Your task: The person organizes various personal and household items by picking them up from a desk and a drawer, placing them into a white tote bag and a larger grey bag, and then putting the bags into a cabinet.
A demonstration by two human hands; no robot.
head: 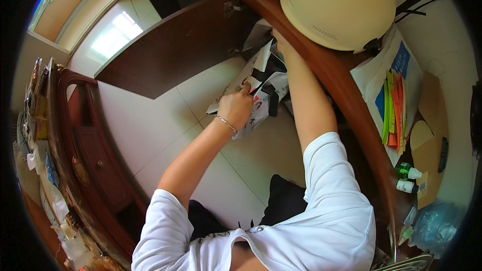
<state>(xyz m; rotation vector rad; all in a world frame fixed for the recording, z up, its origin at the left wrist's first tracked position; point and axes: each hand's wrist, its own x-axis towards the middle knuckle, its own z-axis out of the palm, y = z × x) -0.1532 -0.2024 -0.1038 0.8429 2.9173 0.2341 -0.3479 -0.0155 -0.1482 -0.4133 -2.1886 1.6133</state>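
Observation:
My left hand, with a twisted silver bangle at the wrist, grips the near side of a white bag printed with black figures and writing. The bag's mouth gapes, showing black parts and a little red. My right hand is at the far upper edge of the bag, partly hidden by the rim of a dark wooden cabinet top. How its fingers close there cannot be made out. Beside the bag, a brown cabinet door stands swung out over the tiled floor.
On the cabinet top are a cream helmet, a white bag with blue print, coloured strips, a green bottle, a white bottle, a cardboard piece and bluish plastic. A carved wooden cabinet stands left.

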